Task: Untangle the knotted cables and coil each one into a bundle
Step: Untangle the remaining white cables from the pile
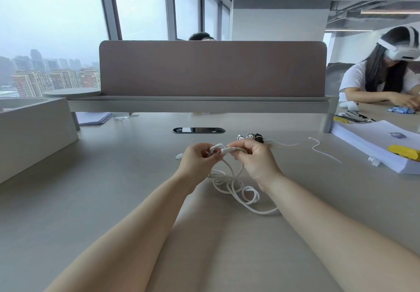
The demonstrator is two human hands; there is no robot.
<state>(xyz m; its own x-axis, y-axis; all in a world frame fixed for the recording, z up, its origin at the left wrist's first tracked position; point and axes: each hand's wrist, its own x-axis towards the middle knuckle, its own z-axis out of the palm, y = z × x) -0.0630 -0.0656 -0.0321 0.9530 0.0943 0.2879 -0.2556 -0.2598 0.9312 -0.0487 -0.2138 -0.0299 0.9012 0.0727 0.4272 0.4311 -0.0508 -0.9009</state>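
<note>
both hands, left hand (197,158) and right hand (254,158), pinch the white cable (229,179); no readable writing.

Open desk (109,178) leftward; coiled bundles (250,136) (just behind) and paper stack (372,146) crowd right.

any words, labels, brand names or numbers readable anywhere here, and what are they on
No text can be read in this view.
Blue packets at the desk's far right: print too small and blurred.
Purple wrapper on the paper stack: blurred, unreadable.
White cable: no marking shows.
Headset on the person at right: no brand legible.
</note>
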